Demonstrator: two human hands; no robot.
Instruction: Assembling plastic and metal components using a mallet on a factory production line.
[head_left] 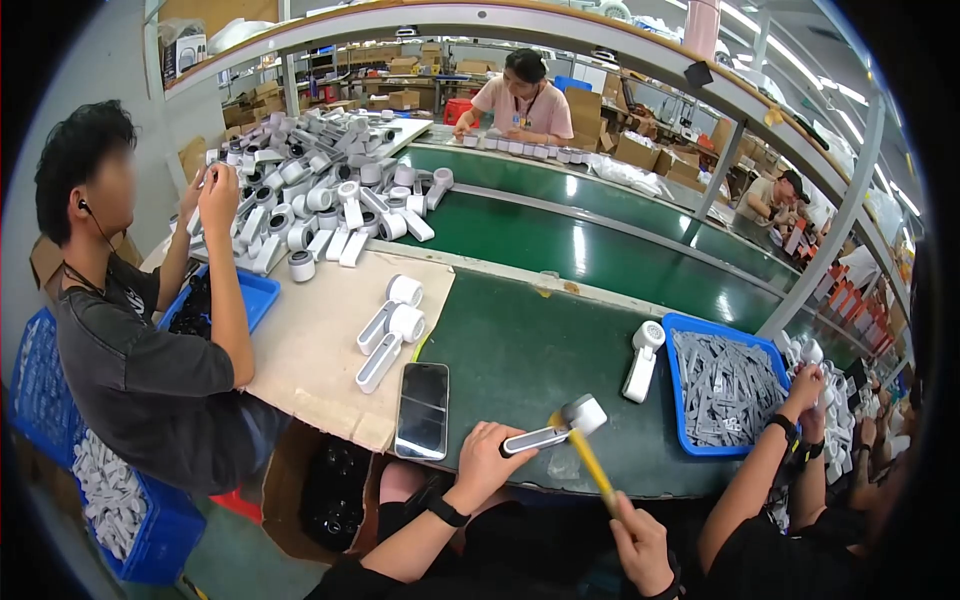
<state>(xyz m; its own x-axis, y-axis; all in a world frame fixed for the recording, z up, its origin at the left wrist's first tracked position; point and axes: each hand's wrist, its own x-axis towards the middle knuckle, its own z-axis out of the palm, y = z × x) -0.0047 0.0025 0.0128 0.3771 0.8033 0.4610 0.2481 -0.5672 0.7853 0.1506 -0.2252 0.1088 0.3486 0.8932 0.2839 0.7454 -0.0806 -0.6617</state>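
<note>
My left hand (pixel 484 464), closed, grips the handle end of a white-and-grey handheld device (pixel 535 440) with a round head, lying low over the bench front. In my right hand (pixel 643 545) is a yellow-handled hammer (pixel 594 466); its blurred head overlaps the device near the neck, and I cannot tell whether they touch. A smartphone (pixel 422 410) with a dark screen lies left of my left hand. Beyond my hands, a similar white device (pixel 643 362) rests on the green mat. Two more, a nearer device (pixel 390 348) among them, lie on the cardboard sheet.
At right, a blue tray (pixel 674 400) holds many grey strips, beside a co-worker's hands (pixel 808 395). On the left, a co-worker (pixel 145 330) sits by a blue tray (pixel 262 300) of black parts. A heap of white devices (pixel 320 190) borders the green conveyor (pixel 520 230).
</note>
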